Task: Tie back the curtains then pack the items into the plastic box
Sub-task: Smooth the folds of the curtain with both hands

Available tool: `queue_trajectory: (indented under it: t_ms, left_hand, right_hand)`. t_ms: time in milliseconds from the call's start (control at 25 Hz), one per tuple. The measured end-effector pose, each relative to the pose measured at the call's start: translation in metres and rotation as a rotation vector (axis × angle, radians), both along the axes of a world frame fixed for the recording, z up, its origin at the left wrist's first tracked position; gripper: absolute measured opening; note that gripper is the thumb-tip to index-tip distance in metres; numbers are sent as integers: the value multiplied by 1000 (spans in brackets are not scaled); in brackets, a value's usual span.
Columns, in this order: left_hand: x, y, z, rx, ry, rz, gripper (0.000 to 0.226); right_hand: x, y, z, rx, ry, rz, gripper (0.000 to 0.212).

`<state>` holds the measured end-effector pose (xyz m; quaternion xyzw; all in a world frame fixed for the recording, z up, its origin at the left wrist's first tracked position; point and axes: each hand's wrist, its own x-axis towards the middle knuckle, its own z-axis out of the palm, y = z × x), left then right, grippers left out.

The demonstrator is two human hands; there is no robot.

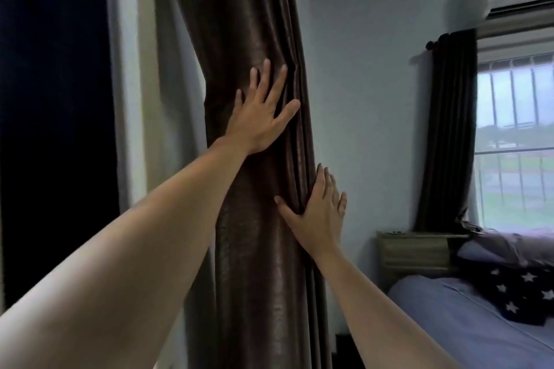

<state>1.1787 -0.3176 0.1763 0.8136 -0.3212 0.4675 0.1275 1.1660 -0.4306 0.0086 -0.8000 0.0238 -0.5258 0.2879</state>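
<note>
Reaching forward, I have both hands on the curtain, a dark brown bundle hanging nearly straight up and down, its long axis vertical. My right hand is the nearer one and sits lower, at the bundle's right edge: thumb pressed onto the front folds, fingers laid along the side, so the grip is spread flat, cupping the cloth and not clenched on it. My left hand is higher and further along the curtain, palm flat on its front, fingers fanned upward, thumb pointing to the right edge; that grip is open too, pressing and holding nothing.

I judge the gathering step is under way. No tie-back shows, so I cannot tell where it is. What the coming move turns on, in my view, is that the bundle lies between the two hands, left above and right below, so wrapping it means closing around its width, across the vertical axis.

Right of the curtain and beyond it are a bed, and a second dark curtain beside a window. No plastic box is in view.
</note>
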Motion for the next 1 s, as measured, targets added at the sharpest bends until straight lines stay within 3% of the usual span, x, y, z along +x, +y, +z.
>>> queue_trajectory:
  t_ms: [360,560,720,1000]
  left_hand:
    - [73,-43,18,-61,-21,123,68]
    - [70,-46,16,-118,-37,201,66]
    - [51,-34,-2,-158,-19,126,72]
    - [-40,-12,-33,-255,24,272,69]
  right_hand:
    - [92,-60,15,-97,-56,190,101]
    - [118,-76,29,-230,-99,395,103]
    - [107,-68,13,-277,-190,482,100]
    - [59,-33,-11,-326,-233,1034,102]
